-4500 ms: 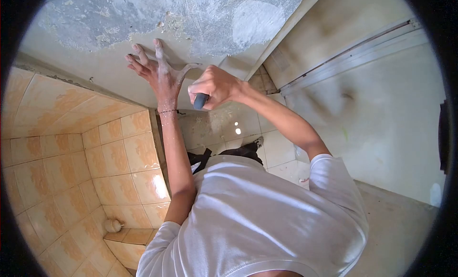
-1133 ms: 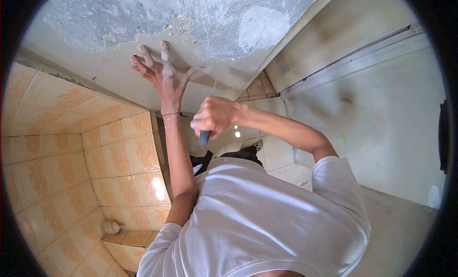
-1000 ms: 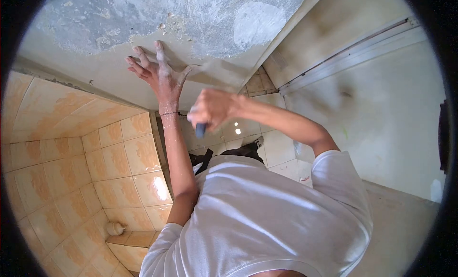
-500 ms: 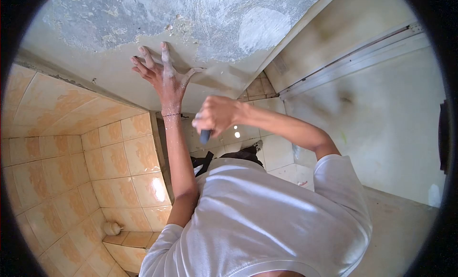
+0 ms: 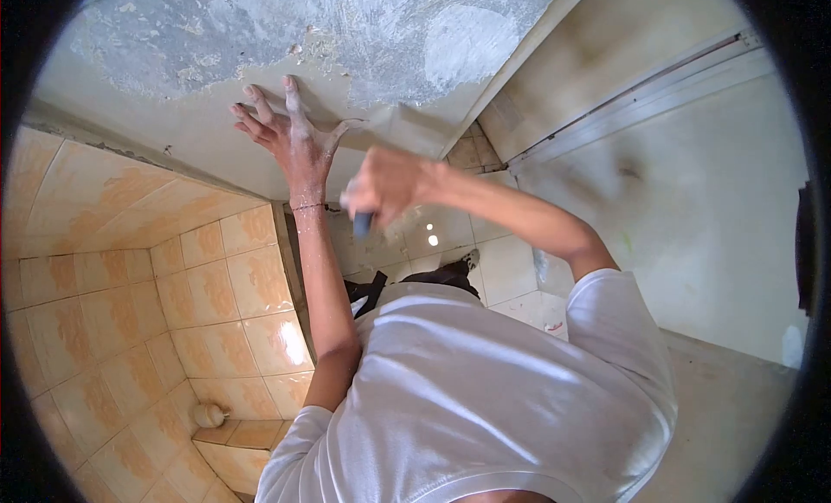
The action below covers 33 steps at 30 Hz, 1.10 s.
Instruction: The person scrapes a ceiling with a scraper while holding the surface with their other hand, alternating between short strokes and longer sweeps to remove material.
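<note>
"Item one?"
"Dark handle, clenched in the right hand, lower in my view than the left hand."
"Item two?"
"Left hand: released, splayed against the wall."

The far wall looks rough and chalky to me, smoother at its near edge; left, I see glossy tiles; near, a shirt of matt cloth; the dark handle looks matt.
</note>
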Each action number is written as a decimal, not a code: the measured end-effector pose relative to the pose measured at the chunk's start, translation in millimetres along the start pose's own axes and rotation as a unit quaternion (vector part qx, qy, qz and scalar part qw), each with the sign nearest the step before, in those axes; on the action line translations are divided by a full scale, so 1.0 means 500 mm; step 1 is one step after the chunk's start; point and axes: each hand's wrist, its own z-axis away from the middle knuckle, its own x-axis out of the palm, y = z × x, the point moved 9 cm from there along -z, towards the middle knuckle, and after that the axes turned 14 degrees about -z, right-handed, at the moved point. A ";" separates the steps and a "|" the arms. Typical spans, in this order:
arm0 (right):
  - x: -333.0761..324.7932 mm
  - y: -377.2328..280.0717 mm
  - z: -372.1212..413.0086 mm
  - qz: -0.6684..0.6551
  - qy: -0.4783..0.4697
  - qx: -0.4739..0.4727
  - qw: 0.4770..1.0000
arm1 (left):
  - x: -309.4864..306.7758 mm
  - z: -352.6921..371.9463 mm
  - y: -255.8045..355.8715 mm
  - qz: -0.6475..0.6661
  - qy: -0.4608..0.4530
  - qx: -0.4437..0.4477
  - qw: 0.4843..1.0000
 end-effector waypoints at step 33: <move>0.004 0.003 -0.011 0.104 -0.045 0.065 0.991 | 0.003 0.000 -0.002 -0.001 0.000 -0.002 1.000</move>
